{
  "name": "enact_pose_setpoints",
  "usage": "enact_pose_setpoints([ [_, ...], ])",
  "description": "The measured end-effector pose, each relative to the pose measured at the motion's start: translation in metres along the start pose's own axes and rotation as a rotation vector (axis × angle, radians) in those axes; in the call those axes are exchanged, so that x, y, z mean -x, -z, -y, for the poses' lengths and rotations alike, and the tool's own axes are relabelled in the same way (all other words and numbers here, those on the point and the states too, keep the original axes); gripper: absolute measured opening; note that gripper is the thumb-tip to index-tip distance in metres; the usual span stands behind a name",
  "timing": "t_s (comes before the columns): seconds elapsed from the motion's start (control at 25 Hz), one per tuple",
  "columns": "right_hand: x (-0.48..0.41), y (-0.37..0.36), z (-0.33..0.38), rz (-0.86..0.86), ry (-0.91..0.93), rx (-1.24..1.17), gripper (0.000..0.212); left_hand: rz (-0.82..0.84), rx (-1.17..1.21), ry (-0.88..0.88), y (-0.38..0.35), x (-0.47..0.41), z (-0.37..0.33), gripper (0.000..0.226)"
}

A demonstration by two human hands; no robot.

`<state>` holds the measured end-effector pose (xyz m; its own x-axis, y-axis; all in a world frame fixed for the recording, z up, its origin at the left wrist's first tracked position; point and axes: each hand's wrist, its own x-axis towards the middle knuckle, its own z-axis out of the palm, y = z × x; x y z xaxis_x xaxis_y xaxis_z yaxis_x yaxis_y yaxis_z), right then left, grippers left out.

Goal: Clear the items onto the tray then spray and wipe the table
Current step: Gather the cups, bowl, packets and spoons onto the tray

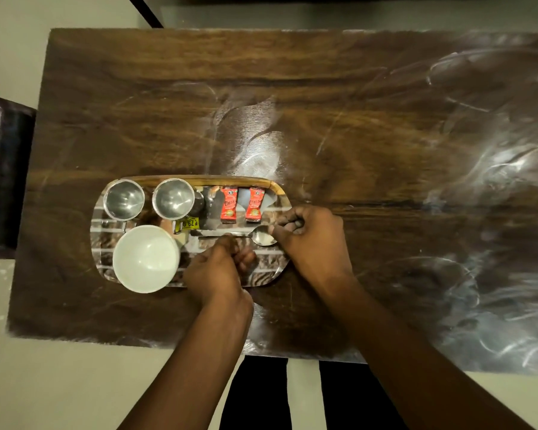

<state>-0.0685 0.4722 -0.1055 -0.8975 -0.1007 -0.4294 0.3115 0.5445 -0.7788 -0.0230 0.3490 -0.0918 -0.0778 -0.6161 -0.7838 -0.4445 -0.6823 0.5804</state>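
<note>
A mirrored tray with a wooden rim (205, 180) lies on the dark wooden table (339, 128), left of centre. It holds two steel cups (124, 200) (173, 198), a white bowl (146, 259) and two red sachets (229, 205) (254, 204). A steel spoon (263, 238) also lies on it, handle pointing left. My right hand (312, 243) is at the tray's right end with its fingertips pinched at the spoon's bowl. My left hand (219, 270) hovers over the tray's front with fingers curled, knuckles just by the spoon's handle.
Smeared wipe streaks cover the right half and the middle of the table. A dark chair (3, 172) stands against the table's left edge. Pale floor shows around the table, and my dark trouser legs (258, 395) are below its near edge.
</note>
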Motion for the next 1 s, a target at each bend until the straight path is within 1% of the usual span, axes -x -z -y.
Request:
enact_pose_setpoints([
  [0.08, -0.002, 0.017, -0.002, -0.018, -0.003, -0.05, 0.009, 0.021, -0.047, -0.047, -0.008, 0.019, 0.007, 0.02],
  [0.16, -0.007, 0.045, -0.012, -0.054, -0.058, -0.08, 0.014, 0.068, -0.077, -0.079, -0.027, 0.036, 0.013, 0.024],
  [0.32, -0.027, 0.13, -0.058, -0.178, -0.198, -0.168, 0.027, 0.283, -0.184, -0.098, -0.102, 0.078, 0.029, 0.018],
  [0.4, -0.037, 0.179, -0.084, -0.236, -0.275, -0.221, 0.025, 0.404, -0.252, -0.108, -0.148, 0.099, 0.042, 0.019],
  [0.52, -0.049, 0.246, -0.121, -0.342, -0.359, -0.386, 0.018, 0.551, -0.359, -0.127, -0.215, 0.127, 0.067, 0.018],
  [0.68, -0.065, 0.316, -0.164, -0.49, -0.445, -0.542, 0.023, 0.642, -0.489, -0.183, -0.292, 0.159, 0.101, 0.017],
  [0.84, -0.083, 0.364, -0.179, -0.62, -0.428, -0.745, 0.021, 0.706, -0.575, -0.21, -0.338, 0.185, 0.124, 0.012],
  [0.92, -0.096, 0.38, -0.188, -0.661, -0.411, -0.785, 0.029, 0.739, -0.626, -0.22, -0.353, 0.194, 0.135, 0.012],
  [1.0, -0.112, 0.389, -0.194, -0.688, -0.43, -0.838, 0.038, 0.762, -0.646, -0.221, -0.363, 0.2, 0.142, 0.014],
])
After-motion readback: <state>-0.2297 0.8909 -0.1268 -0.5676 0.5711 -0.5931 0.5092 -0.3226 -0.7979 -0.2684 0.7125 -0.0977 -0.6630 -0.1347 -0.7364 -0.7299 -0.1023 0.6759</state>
